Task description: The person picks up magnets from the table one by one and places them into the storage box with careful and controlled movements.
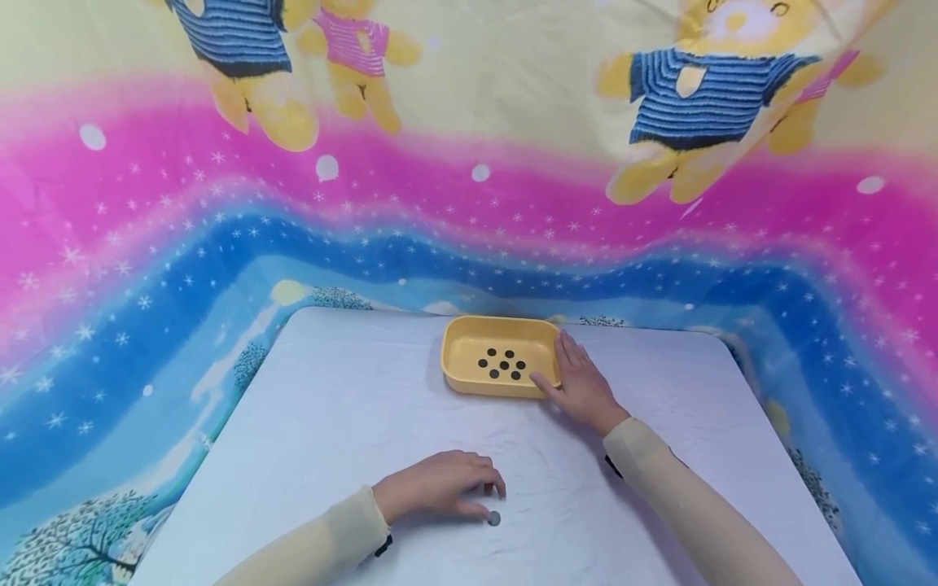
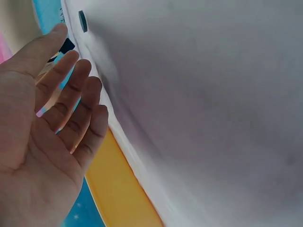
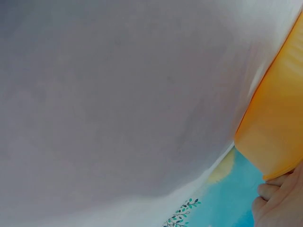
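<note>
Near the front of the white table a small grey disc (image 1: 494, 518) lies just beyond the thumb tip of my left hand (image 1: 447, 487). That hand holds nothing; its fingers are loosely bent and parted from the thumb. In the left wrist view the disc (image 2: 83, 21) shows apart from the fingertips (image 2: 59, 28). At the back of the table stands a yellow tray (image 1: 469, 384) with several dark discs (image 1: 503, 365) spread over its bottom. My right hand (image 1: 585, 392) holds the tray's right front corner, thumb over the front rim and fingers along the right side.
White cloth covers the table (image 1: 352, 391). Behind and around it hangs a colourful curtain (image 1: 469, 203) printed with bears and snowflakes, close to the tray's back edge. Part of the yellow tray's wall (image 3: 274, 113) shows at the right in the right wrist view.
</note>
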A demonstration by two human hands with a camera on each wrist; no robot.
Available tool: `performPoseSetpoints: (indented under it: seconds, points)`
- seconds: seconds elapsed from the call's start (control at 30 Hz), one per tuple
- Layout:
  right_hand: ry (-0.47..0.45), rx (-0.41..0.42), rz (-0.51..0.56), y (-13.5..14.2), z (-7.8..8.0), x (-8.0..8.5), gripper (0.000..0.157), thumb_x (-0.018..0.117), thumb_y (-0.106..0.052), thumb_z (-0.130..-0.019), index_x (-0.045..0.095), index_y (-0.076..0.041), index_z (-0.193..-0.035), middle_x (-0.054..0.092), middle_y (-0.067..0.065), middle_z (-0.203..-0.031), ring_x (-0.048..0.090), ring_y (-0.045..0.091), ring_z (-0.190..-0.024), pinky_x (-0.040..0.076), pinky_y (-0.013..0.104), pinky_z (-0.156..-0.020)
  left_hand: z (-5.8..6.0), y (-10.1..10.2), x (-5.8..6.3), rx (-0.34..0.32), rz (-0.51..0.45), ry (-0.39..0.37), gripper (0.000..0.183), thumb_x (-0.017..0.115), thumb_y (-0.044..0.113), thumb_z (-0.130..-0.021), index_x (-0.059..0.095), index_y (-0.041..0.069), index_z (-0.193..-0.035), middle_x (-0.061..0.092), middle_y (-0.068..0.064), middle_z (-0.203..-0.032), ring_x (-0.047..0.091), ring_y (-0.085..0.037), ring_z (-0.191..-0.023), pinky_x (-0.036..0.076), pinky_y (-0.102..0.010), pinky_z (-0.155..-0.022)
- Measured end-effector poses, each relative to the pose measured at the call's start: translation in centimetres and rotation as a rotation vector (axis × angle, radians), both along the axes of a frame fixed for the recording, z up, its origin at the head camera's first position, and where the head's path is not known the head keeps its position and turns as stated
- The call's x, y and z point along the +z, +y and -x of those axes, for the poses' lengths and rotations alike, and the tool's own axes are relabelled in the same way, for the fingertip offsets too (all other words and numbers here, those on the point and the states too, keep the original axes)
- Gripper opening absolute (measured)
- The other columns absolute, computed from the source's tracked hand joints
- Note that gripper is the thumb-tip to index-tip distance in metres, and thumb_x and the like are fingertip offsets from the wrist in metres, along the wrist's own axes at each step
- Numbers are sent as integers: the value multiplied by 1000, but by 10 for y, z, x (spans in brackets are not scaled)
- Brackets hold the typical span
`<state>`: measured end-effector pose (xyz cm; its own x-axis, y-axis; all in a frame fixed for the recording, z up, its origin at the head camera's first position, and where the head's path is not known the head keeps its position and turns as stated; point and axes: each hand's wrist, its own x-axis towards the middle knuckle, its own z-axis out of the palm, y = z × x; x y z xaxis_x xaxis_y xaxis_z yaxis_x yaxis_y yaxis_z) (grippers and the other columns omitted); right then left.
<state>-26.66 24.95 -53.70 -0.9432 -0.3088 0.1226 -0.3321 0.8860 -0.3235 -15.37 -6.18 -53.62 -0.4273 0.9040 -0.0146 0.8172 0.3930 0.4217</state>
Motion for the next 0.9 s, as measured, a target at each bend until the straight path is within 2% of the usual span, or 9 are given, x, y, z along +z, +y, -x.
performPoseSetpoints:
  seconds: [0.2, 0.53, 0.9]
  points:
    - [5, -2, 2, 0, 0, -1, 107, 41, -74, -106, 8, 5, -169, 3, 21, -179, 6, 37, -166, 11, 55, -134, -3, 1, -5, -23, 18, 48, 30, 79, 43, -99, 74, 31, -125, 65, 17, -109, 57, 7, -97, 48, -12, -91]
    - [6, -5, 2, 0, 0, -1, 107, 42, -74, -106, 6, 4, -169, 1, 19, -179, 6, 36, -166, 11, 54, -134, -5, 2, -6, -44, 40, 100, 23, 79, 42, -99, 75, 33, -119, 65, 18, -108, 57, 7, -95, 49, -12, -89]
    - [2, -2, 1, 0, 0, -2, 107, 41, -74, -106, 6, 4, -169, 0, 19, -179, 5, 36, -166, 11, 55, -134, -7, 5, -5, -50, 48, 118, 17, 79, 40, -99, 76, 34, -115, 64, 21, -107, 57, 8, -95, 49, -12, -89]
